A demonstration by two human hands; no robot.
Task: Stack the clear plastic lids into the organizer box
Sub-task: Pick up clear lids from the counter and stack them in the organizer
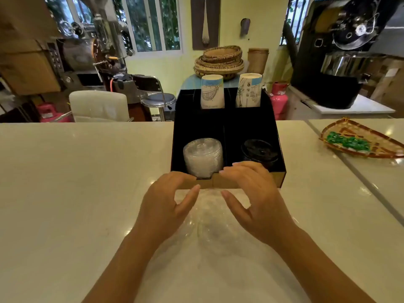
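Observation:
A black organizer box [281, 149] stands on the white counter in front of me. Its front left compartment holds a stack of clear plastic lids [203, 156]. Black lids [259, 150] fill the front right compartment. Just in front of the box, a clear plastic bag with loose clear lids [215, 228] lies on the counter, blurred and hard to make out. My left hand [168, 206] and my right hand [255, 200] hover over the bag's far end, fingers curved and apart, facing each other. Whether they touch the plastic I cannot tell.
Two upside-down paper cup stacks [212, 91] [249, 90] stand in the box's rear compartments. A woven tray with green packets [358, 139] lies on the counter at the right. Beyond the counter are chairs, baskets and machines.

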